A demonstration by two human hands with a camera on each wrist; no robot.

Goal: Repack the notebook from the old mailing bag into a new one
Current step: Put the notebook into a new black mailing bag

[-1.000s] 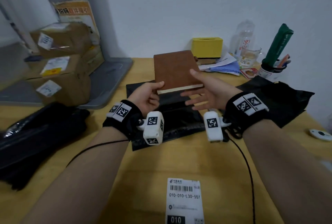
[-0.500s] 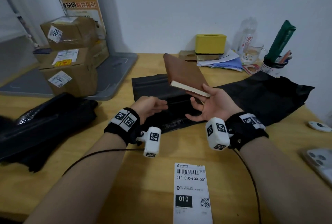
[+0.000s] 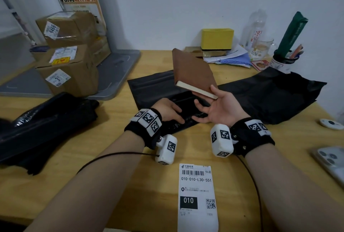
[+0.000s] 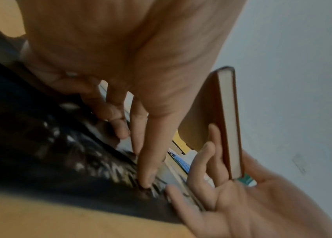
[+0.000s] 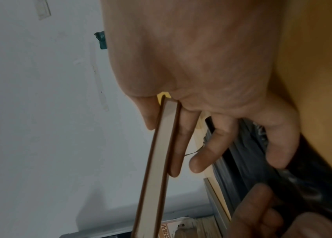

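My right hand (image 3: 221, 109), palm up, pinches one near corner of the brown notebook (image 3: 193, 72) between thumb and fingers and holds it tilted in the air. The wrist views show the notebook's pale page edge (image 4: 228, 122) (image 5: 159, 161) with the thumb on one cover and fingers on the other. Under it a flat black mailing bag (image 3: 152, 86) lies on the table. My left hand (image 3: 167, 110) is down on that bag's near edge, its fingers (image 4: 146, 161) stretched out and touching the plastic. A crumpled black bag (image 3: 275, 94) lies to the right.
A shipping label (image 3: 197, 194) lies near the front edge, a phone (image 3: 331, 159) at the right. A pile of black bags (image 3: 42, 120) and stacked cardboard boxes (image 3: 68, 55) fill the left. A yellow box (image 3: 216, 38), papers and a pen cup (image 3: 281, 62) line the wall.
My left hand has let go of the notebook and dropped onto the flat bag's near edge. The right hand alone now holds the notebook, tilted and shifted right.
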